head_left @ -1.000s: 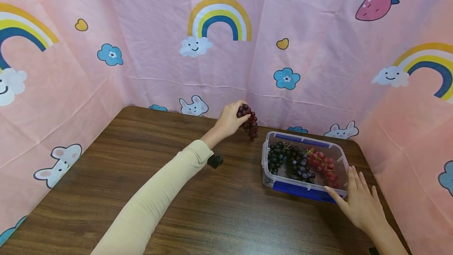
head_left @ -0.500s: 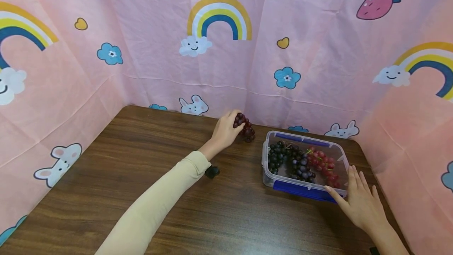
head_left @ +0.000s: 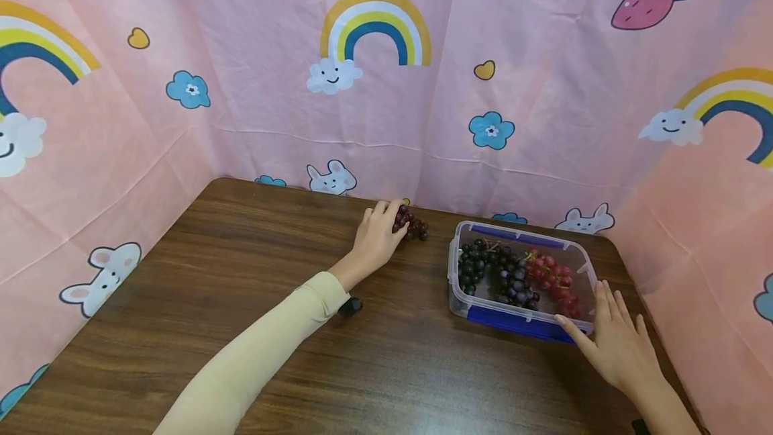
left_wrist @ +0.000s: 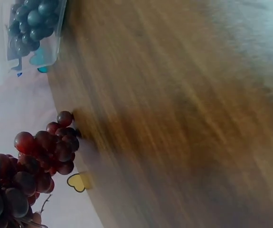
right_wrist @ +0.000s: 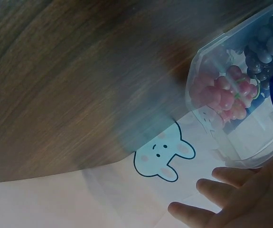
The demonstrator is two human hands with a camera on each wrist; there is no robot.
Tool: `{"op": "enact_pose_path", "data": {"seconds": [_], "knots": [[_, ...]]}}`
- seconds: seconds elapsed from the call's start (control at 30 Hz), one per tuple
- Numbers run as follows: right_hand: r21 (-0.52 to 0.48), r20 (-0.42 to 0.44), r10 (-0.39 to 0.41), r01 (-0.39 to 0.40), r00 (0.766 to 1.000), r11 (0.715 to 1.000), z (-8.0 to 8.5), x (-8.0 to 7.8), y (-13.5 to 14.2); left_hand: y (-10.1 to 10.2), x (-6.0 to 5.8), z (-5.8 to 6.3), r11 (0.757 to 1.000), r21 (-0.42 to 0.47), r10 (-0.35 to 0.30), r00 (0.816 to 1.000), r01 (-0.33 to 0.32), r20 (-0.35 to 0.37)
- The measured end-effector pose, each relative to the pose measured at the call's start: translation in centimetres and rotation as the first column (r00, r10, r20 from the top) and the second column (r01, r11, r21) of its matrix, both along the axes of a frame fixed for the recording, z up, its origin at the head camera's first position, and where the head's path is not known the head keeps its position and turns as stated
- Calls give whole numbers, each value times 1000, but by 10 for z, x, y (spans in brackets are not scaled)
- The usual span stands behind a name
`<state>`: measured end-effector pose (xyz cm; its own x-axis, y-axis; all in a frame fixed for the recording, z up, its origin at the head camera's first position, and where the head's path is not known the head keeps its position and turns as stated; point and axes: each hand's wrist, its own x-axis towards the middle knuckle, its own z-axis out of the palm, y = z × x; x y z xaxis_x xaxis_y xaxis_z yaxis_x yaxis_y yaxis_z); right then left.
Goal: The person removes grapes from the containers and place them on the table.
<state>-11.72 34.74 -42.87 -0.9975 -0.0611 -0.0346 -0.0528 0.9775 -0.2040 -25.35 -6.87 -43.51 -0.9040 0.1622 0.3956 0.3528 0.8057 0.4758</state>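
My left hand (head_left: pixel 376 237) grips a bunch of dark red grapes (head_left: pixel 415 228) low over the table's back edge, left of a clear plastic box. In the left wrist view the dark red grapes (left_wrist: pixel 46 149) fill the lower left, with a bit of stem showing. The box (head_left: pixel 519 312) has blue side clips and holds black grapes (head_left: pixel 471 266), dark purple grapes (head_left: pixel 516 284) and bright red grapes (head_left: pixel 552 280). My right hand (head_left: pixel 619 348) rests against the box's near right corner, its fingers straight and spread. In the right wrist view its fingers (right_wrist: pixel 217 190) lie beside the box wall (right_wrist: pixel 250 156).
The dark wood table (head_left: pixel 253 274) runs up to a pink patterned cloth (head_left: pixel 260 99) hanging behind it and along both sides. A small black device (head_left: pixel 350 307) shows under the left wrist.
My left hand has come down and slightly left with the dark red grapes, from above the table's back edge to close over the tabletop. The right hand and the box have stayed put.
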Motion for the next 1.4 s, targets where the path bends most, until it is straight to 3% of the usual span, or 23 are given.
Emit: {"op": "enact_pose_path", "data": {"seconds": [0.2,0.53,1.0,1.23,1.4], "knots": [[-2,7,-1,1,1000,1000,0,0,1,-2,12,-4,999,-35,14,1000,-13,10],[-17,5,-5,5,1000,1000,0,0,1,-1,30,-17,994,-109,-6,998,-1,-67],[-17,-5,1,-1,1000,1000,-1,0,1,2,52,-29,996,-92,6,997,1,73],[-12,-12,8,-8,1000,1000,-1,1,0,-7,57,-32,1000,-5,-2,989,3,148],[-16,-17,8,-8,1000,1000,-1,1,0,-15,61,-31,998,55,-22,987,14,160]]}}
